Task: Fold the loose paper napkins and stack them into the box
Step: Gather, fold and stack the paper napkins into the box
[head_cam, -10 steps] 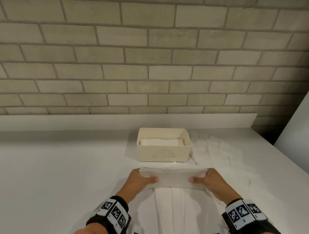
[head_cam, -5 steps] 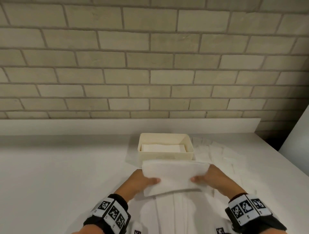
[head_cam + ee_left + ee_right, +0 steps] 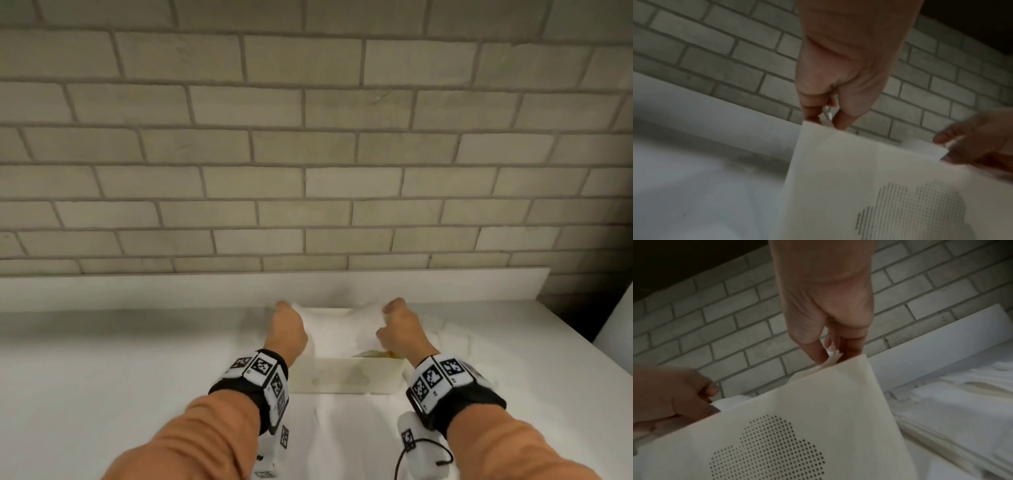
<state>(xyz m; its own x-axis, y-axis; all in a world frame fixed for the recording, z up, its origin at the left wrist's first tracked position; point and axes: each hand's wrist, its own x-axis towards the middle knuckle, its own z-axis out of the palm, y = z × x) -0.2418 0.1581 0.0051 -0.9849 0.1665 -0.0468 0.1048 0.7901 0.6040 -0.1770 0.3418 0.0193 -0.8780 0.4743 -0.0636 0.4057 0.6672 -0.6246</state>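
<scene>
A cream box [image 3: 342,377] with a dotted cloud pattern on its front wall stands on the white table [image 3: 102,359]. Over its opening hangs a folded white napkin [image 3: 339,325], sagging between my hands. My left hand [image 3: 289,315] pinches the napkin's left end at the box's left side. My right hand [image 3: 390,318] pinches the right end at the box's right side. The left wrist view shows the left hand [image 3: 826,116] pinching paper just above the box rim [image 3: 859,146]. In the right wrist view the right hand [image 3: 832,355] does the same above the box wall [image 3: 818,402]. The box's inside is hidden.
Several loose unfolded napkins [image 3: 455,335] lie right of the box, seen closer as loose napkins [image 3: 962,410]. Another flat napkin [image 3: 342,428] lies in front of the box. A white upstand [image 3: 171,287] and brick wall stand behind. A white panel [image 3: 616,322] rises at the far right.
Both hands lifted the folded napkin off the sheet in front of the box and carried it forward over the box opening. The head camera tilted upward.
</scene>
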